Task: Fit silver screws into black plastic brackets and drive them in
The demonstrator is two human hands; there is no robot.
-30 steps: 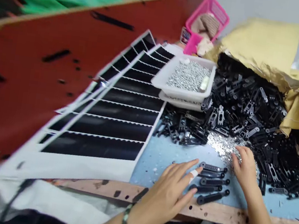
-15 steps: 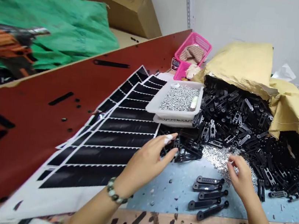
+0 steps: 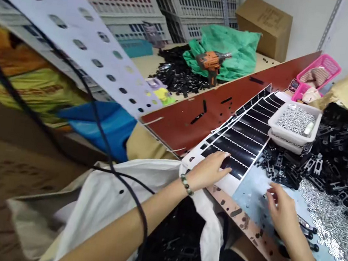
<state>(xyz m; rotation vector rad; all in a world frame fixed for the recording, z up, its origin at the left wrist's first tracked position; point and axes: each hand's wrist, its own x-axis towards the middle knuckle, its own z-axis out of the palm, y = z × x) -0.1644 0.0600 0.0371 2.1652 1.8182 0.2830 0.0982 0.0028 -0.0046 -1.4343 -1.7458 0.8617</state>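
My left hand (image 3: pixel 209 170), with a bead bracelet at the wrist, is over the near end of the sheet of black strips (image 3: pixel 241 135). Its thumb and fingers are apart, with nothing visible between them. To the right, my right hand (image 3: pixel 284 211) is above the blue table mat (image 3: pixel 253 189). Its thumb and index finger are curled close together; what they hold, if anything, is too small to name. Partly behind that hand lie several black lever-like parts (image 3: pixel 311 236). Beyond it spreads a pile of small silver hardware (image 3: pixel 335 226).
A white plastic tub (image 3: pixel 273 133) of silver screws stands beside heaped black parts (image 3: pixel 345 159). Below my left forearm, a white sack (image 3: pixel 102 198) gapes, black pieces inside. Black cables (image 3: pixel 104 138) hang across the left side. An orange power tool (image 3: pixel 211 62) lies beyond the red board (image 3: pixel 178 122).
The view has swung left, bringing the sack and shelving into sight. My left hand has left the black parts for the strip sheet. My right hand has moved left, off the silver pile.
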